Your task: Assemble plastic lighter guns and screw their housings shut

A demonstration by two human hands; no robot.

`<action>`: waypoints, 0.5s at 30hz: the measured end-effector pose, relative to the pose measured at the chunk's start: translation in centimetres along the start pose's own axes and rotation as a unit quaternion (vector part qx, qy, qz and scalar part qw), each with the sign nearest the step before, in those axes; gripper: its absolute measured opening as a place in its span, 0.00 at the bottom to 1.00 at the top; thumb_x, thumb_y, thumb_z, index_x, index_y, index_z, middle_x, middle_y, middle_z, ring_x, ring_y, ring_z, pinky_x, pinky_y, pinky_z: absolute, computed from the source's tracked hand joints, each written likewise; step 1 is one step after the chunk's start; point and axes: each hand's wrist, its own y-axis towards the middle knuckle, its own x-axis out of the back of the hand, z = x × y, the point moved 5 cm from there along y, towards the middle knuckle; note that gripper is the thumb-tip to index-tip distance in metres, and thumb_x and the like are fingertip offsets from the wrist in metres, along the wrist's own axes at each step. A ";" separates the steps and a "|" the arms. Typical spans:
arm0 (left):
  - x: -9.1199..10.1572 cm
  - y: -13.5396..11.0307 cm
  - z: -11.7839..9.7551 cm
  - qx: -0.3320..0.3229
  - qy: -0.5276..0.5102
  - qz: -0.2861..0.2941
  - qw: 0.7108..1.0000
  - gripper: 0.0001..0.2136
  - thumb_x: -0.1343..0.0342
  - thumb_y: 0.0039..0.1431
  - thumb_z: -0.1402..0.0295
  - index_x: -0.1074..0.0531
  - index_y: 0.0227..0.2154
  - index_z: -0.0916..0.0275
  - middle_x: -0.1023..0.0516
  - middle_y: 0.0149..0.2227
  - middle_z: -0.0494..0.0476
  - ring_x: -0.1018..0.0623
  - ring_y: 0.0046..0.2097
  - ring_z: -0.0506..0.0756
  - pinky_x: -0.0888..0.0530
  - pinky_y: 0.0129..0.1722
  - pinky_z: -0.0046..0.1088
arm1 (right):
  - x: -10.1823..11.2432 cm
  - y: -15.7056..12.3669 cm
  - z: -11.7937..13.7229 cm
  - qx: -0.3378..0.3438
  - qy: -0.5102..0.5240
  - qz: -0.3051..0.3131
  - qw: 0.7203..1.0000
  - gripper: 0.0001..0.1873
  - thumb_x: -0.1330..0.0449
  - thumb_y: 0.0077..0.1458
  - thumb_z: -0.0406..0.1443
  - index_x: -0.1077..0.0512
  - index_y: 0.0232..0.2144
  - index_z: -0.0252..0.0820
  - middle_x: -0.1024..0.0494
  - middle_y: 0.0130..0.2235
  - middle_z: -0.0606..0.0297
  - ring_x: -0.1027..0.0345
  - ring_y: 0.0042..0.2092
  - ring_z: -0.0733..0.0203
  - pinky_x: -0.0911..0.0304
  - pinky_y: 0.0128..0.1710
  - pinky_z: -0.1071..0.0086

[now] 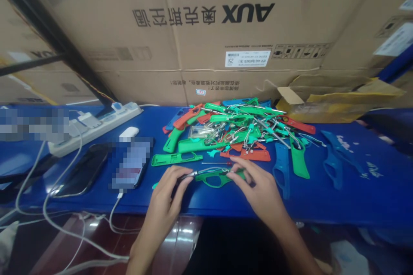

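Note:
At the front of the table lies a green lighter casing half [214,181] with a trigger loop, held between my two hands. My left hand [169,191] is closed on a thin metal lighter tube [192,175] at the casing's left end. Pale wires run from the tube along the casing. My right hand [258,187] is closed round the casing's right end, thumb and forefinger pinched by the wires; whether they grip a small part there is hidden. Just behind the casing lies a thin metal rod with a red end [214,163].
Behind my hands is a pile of green, red and blue lighter casings with wires and tubes [238,129]. An opened carton [335,105] stands at back right. At left are a power strip [97,129], two phones [82,169] and white cables. A large cardboard box [193,43] walls off the back.

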 end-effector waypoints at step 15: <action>-0.2 -0.3 0.1 0.021 -0.022 0.021 0.999 0.07 0.47 0.73 0.68 0.28 0.49 0.51 0.22 0.47 0.50 0.24 0.51 0.54 0.32 0.53 0.30 | 0.9 -0.4 1.0 0.027 0.067 -0.030 0.997 0.06 0.39 0.66 0.37 0.21 0.40 0.48 0.18 0.38 0.69 0.31 0.29 0.67 0.35 0.31 0.73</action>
